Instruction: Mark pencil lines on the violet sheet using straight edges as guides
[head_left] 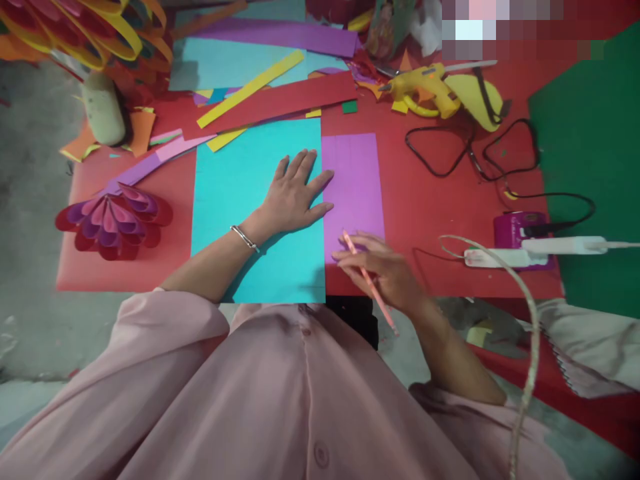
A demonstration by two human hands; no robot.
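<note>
My left hand (pixel 297 193) lies flat with spread fingers on a turquoise sheet of paper (pixel 225 200), thumb and index tip reaching over its right edge. Under or against that edge is a purple sheet of paper (pixel 353 160) with faint vertical lines; I cannot tell how far it goes beneath. Over the purple sheet's lower part, my right hand (pixel 393 273) grips a pink pencil (pixel 370 283). The pencil slants up and left, with one end near the paper; whether it touches is unclear.
Paper strips in red (pixel 290 103), yellow (pixel 250 90) and purple (pixel 280 33) lie behind. A looped paper flower (pixel 113 220) sits at left, near a computer mouse (pixel 105 110). At right are a yellow glue gun (pixel 425 90), a black cord (pixel 440 170) and a white power strip (pixel 493 258).
</note>
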